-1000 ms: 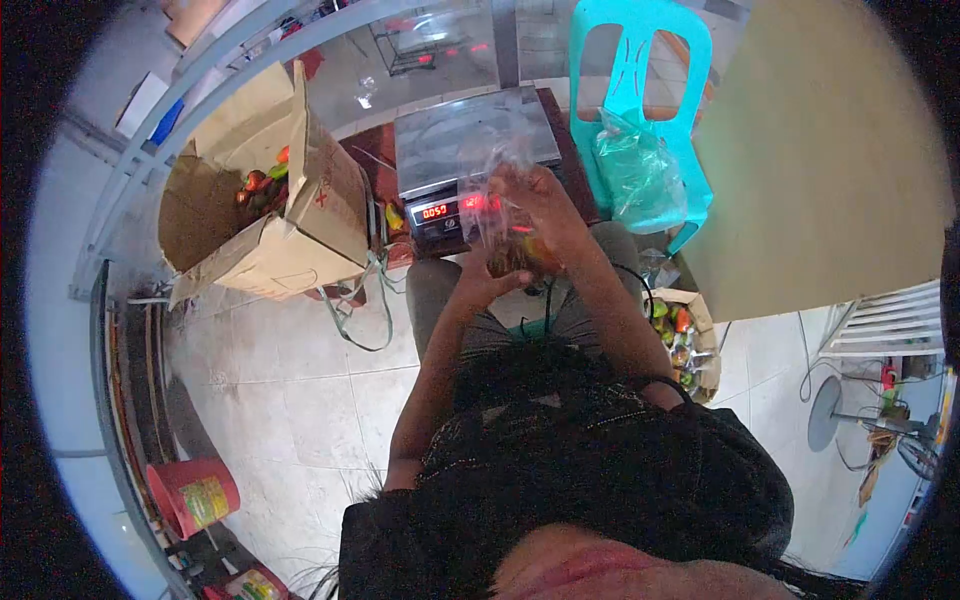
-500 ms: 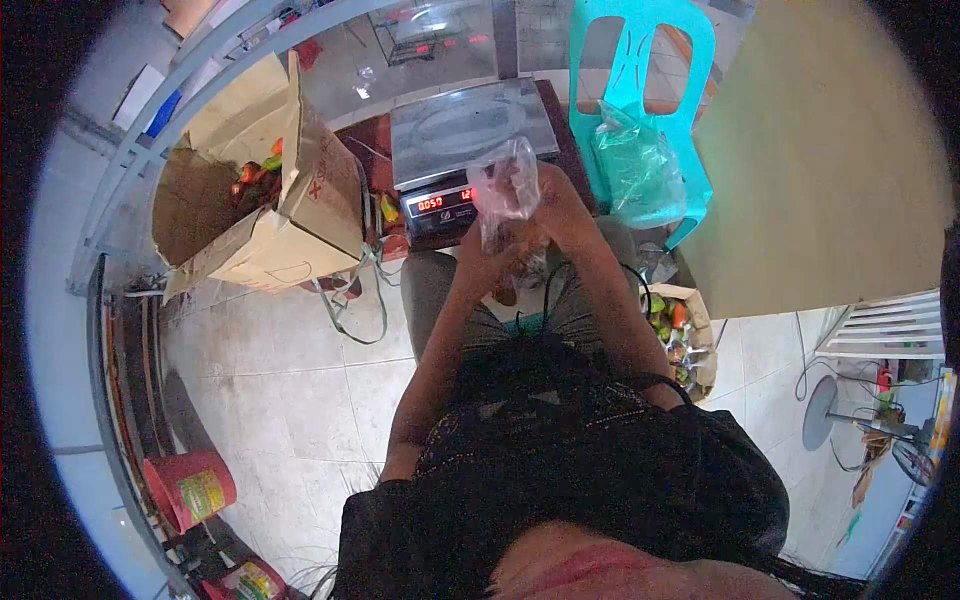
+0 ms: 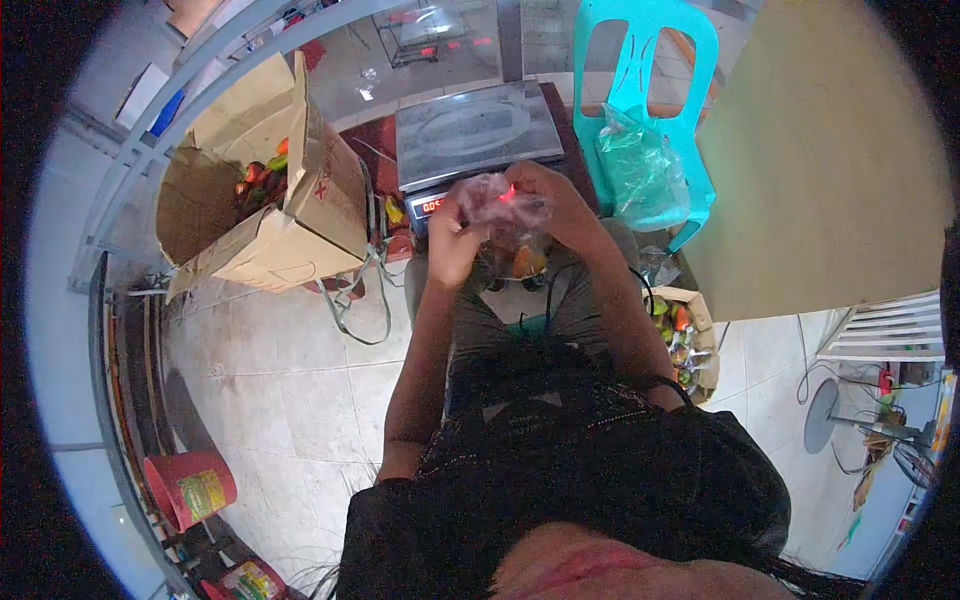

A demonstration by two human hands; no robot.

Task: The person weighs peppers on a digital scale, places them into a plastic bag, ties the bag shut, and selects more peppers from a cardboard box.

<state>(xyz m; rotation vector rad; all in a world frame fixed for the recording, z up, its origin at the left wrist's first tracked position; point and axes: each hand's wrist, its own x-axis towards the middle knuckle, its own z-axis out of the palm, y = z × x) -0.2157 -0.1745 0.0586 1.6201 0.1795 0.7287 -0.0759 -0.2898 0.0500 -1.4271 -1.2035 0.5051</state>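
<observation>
A clear plastic bag point(image 3: 500, 208) hangs between my two hands in front of the scale. Orange-yellow produce, perhaps peppers, shows through its lower part. My left hand point(image 3: 455, 248) grips the left side of the bag's upper part. At the other side, my right hand point(image 3: 552, 200) has its fingers closed on the plastic. Just beyond them stands a digital scale point(image 3: 480, 130) with a flat metal plate. Its red display is partly covered by the bag and my left hand.
On the left, a cardboard box point(image 3: 330, 205) contains red and green peppers point(image 3: 262, 178). A turquoise chair point(image 3: 690, 135) at right bears a plastic packet point(image 3: 645, 170). Another box point(image 3: 708, 345) of peppers sits low by my right arm. Cardboard point(image 3: 810, 170) stands at far right.
My hands have moved apart, the left one turning outward. The bag's upper part, tall and upright before, is now lower, bunched and spread between them.
</observation>
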